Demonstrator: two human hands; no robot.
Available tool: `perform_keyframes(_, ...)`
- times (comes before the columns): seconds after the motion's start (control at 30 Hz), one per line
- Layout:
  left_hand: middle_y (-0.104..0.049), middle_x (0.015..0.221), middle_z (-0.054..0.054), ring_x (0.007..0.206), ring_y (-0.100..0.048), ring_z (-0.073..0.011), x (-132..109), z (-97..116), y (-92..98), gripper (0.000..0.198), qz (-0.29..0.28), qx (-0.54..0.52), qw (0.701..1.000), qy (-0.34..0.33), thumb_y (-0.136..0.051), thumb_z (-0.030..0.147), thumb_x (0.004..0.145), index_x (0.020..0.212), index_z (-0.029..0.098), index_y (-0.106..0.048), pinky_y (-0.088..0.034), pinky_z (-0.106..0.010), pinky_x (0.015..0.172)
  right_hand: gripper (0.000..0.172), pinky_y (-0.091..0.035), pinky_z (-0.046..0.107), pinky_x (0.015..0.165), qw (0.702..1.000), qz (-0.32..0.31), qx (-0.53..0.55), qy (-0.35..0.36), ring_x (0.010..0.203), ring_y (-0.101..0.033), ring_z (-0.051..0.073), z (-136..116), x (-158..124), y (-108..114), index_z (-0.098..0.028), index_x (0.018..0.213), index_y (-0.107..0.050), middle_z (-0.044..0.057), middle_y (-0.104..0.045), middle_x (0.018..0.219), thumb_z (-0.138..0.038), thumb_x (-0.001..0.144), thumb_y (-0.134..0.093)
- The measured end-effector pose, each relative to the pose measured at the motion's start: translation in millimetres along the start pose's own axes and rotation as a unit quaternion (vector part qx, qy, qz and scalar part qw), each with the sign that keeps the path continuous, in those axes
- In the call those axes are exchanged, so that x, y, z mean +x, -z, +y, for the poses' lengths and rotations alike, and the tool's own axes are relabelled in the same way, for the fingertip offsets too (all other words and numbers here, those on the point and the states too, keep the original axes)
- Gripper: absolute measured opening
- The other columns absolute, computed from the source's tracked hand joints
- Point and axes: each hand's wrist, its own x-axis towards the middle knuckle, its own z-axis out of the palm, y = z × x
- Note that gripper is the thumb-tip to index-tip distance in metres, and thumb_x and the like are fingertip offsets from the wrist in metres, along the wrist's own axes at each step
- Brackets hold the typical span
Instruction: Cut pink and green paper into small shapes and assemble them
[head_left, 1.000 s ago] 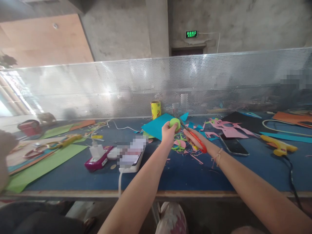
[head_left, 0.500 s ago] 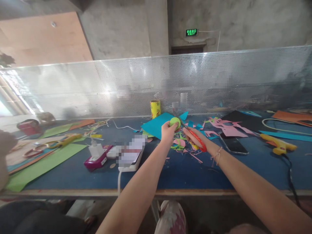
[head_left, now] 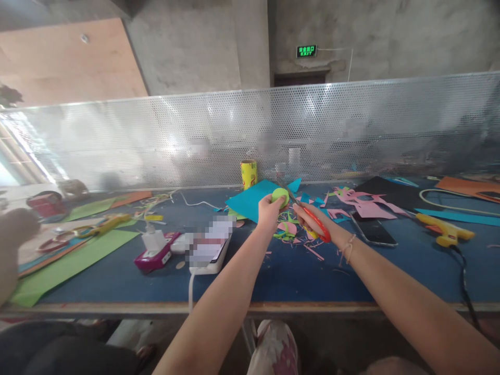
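My left hand (head_left: 269, 210) pinches a small round piece of light green paper (head_left: 280, 196) above the blue table (head_left: 297, 276). My right hand (head_left: 312, 219) grips red-handled scissors (head_left: 318, 225), whose blades point up and left at the green piece. Below both hands lies a heap of pink, green and blue paper scraps (head_left: 289, 232). A teal paper sheet (head_left: 252, 200) lies just behind my left hand.
A dark phone (head_left: 373, 232) and a yellow glue gun (head_left: 445, 230) lie to the right. A yellow can (head_left: 249, 174) stands by the perforated metal screen (head_left: 250, 135). Left of my arm lie a white power bank (head_left: 207, 252), a magenta box (head_left: 153, 256) and green paper (head_left: 66, 265). Another person's blurred hand (head_left: 13, 250) shows at far left.
Both hands stay almost in place with the green piece and the scissors. The view has shifted slightly.
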Motion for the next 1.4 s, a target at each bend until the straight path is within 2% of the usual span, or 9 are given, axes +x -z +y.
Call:
perform_keyframes(0.4,-0.06,0.06,-0.003,0.05,-0.055,-0.0092,-1,3,-0.8,0.016,-0.001,0.011,1.0,0.013,-0.069,0.018,0.059,0.069,0.01,-0.059,-0.049,-0.023,0.056,0.041,-0.029,0.027,0.047,0.999,0.009,-0.042,-0.008,0.046,-0.035,0.01,-2,1,1,-0.02,0.063,-0.037,-0.003,-0.04,0.051,-0.059,0.079,-0.034)
perform_keyframes(0.57,-0.059,0.058,-0.002,0.05,-0.055,-0.01,0,3,0.2,0.017,0.002,0.011,1.0,0.014,-0.07,0.018,0.057,0.067,0.011,-0.058,-0.049,-0.024,0.055,0.038,-0.029,0.026,0.046,0.997,0.026,-0.073,-0.007,0.045,-0.036,0.011,1,5,3,-0.02,0.063,-0.04,-0.004,-0.04,0.049,-0.054,0.079,-0.038)
perform_keyframes(0.7,-0.059,0.059,-0.002,0.053,-0.057,-0.011,0,3,0.6,0.019,-0.002,0.003,1.0,0.006,-0.07,0.018,0.056,0.067,0.011,-0.057,-0.05,-0.025,0.057,0.034,-0.028,0.025,0.043,0.998,0.032,-0.059,-0.01,0.043,-0.036,0.01,5,8,4,-0.019,0.063,-0.044,-0.004,-0.04,0.047,-0.05,0.077,-0.042)
perform_keyframes(0.97,-0.059,0.065,-0.002,0.061,-0.059,-0.0125,0,4,1.7,0.02,0.024,-0.018,0.999,-0.015,-0.07,0.019,0.058,0.072,0.012,-0.056,-0.051,-0.026,0.06,0.028,-0.027,0.024,0.04,0.998,0.03,-0.063,-0.004,0.042,-0.036,0.009,3,6,4,-0.018,0.063,-0.046,-0.004,-0.04,0.046,-0.044,0.075,-0.046)
perform_keyframes(1.1,-0.058,0.064,-0.002,0.059,-0.059,-0.0121,-1,4,2.6,0.018,0.02,-0.012,1.0,-0.018,-0.067,0.019,0.061,0.073,0.012,-0.056,-0.05,-0.024,0.057,0.027,-0.029,0.025,0.041,0.998,0.029,-0.056,-0.03,0.042,-0.037,0.01,6,9,3,-0.019,0.063,-0.043,-0.004,-0.039,0.047,-0.042,0.077,-0.044)
perform_keyframes(1.27,-0.057,0.063,-0.001,0.056,-0.057,-0.0112,0,4,2.0,0.018,0.029,0.003,1.0,-0.008,-0.068,0.019,0.06,0.071,0.012,-0.056,-0.05,-0.025,0.058,0.034,-0.032,0.027,0.046,0.995,0.04,-0.085,-0.014,0.045,-0.038,0.011,7,9,4,-0.02,0.06,-0.039,-0.003,-0.039,0.05,-0.049,0.078,-0.041)
perform_keyframes(1.4,-0.056,0.062,-0.001,0.056,-0.057,-0.0113,0,3,2.0,0.018,0.024,0.013,1.0,0.001,-0.068,0.019,0.06,0.072,0.012,-0.056,-0.05,-0.026,0.058,0.037,-0.033,0.027,0.049,0.997,0.026,-0.064,0.02,0.05,-0.038,0.012,7,6,5,-0.02,0.067,-0.042,-0.003,-0.04,0.056,-0.056,0.077,-0.04)
